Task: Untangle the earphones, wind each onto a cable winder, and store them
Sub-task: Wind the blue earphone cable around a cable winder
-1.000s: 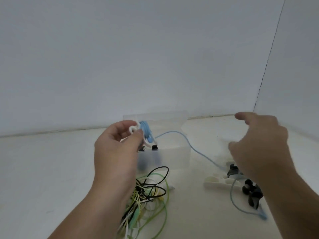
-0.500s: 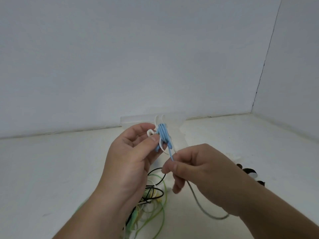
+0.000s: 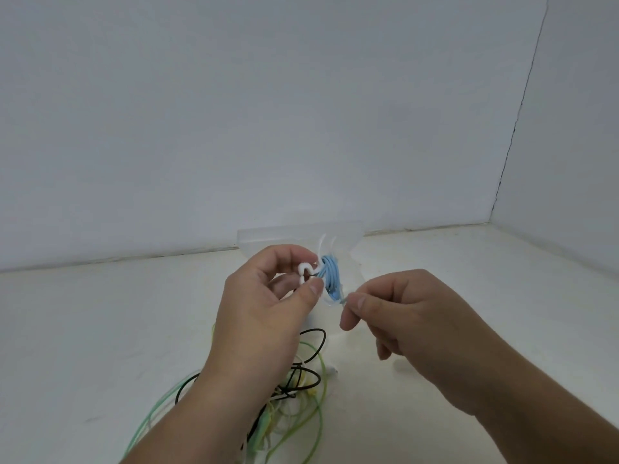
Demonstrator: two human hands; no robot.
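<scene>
My left hand (image 3: 264,309) pinches a white cable winder (image 3: 308,271) between thumb and fingers, held above the table. Blue earphone cable (image 3: 331,276) is wrapped in several turns around the winder's middle. My right hand (image 3: 402,313) pinches the loose end of that blue cable just below and right of the winder. Under my left forearm lies a tangle of black, green, yellow and white earphone cables (image 3: 301,390) on the table.
A clear plastic storage box (image 3: 268,237) stands behind the hands near the back wall. White walls meet in a corner at the right. The pale tabletop (image 3: 100,329) stretches to both sides.
My right hand came in from the far right, took the blue cable and brought it close to the winder; more cable now sits wound on it. The winders at the right are out of sight.
</scene>
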